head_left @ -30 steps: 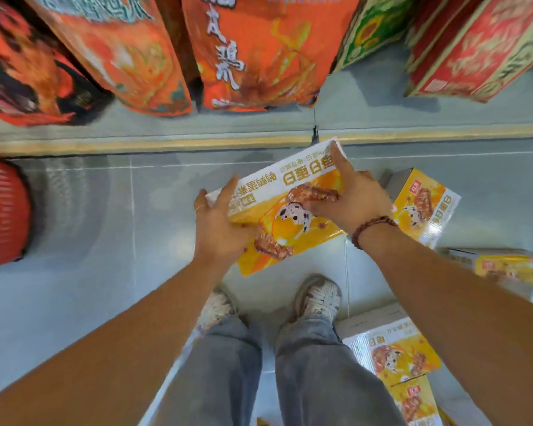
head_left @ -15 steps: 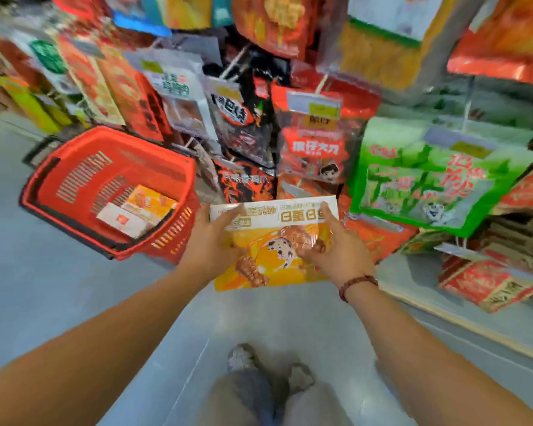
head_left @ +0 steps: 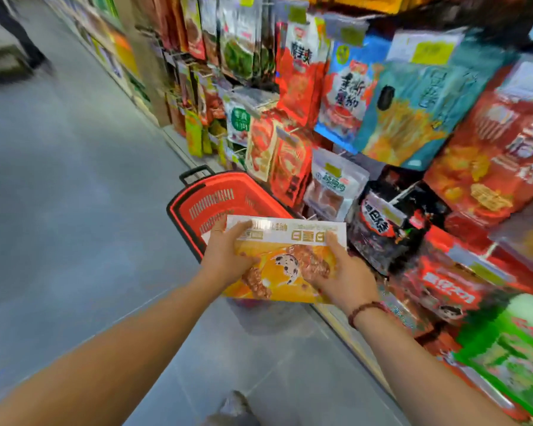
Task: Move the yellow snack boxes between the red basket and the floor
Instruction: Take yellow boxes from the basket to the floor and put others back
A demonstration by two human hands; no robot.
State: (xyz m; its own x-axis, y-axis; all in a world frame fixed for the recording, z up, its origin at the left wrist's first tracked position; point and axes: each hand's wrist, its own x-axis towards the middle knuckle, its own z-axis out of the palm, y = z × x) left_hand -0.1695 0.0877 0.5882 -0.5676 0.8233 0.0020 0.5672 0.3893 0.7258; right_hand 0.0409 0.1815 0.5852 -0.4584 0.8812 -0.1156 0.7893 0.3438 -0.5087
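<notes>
I hold one yellow snack box (head_left: 285,265) flat in front of me, white band on its far edge, a spotted egg and meat printed on it. My left hand (head_left: 225,258) grips its left end, thumb on top. My right hand (head_left: 342,273) grips its right end, a bead bracelet on that wrist. The box hangs over the near rim of the red basket (head_left: 210,199), which stands on the grey floor against the shelves. The box and my hands hide most of the basket's inside.
Racks of hanging snack bags (head_left: 366,96) fill the right side and reach down to a low shelf edge (head_left: 345,325). A grey tiled aisle (head_left: 74,195) runs to the left. A person's legs (head_left: 16,32) stand far up the aisle. My shoe (head_left: 236,405) shows at the bottom.
I have turned left from the floor boxes toward the basket. The held box has travelled with both hands and now hangs over the basket's near rim. The boxes on the floor are out of view.
</notes>
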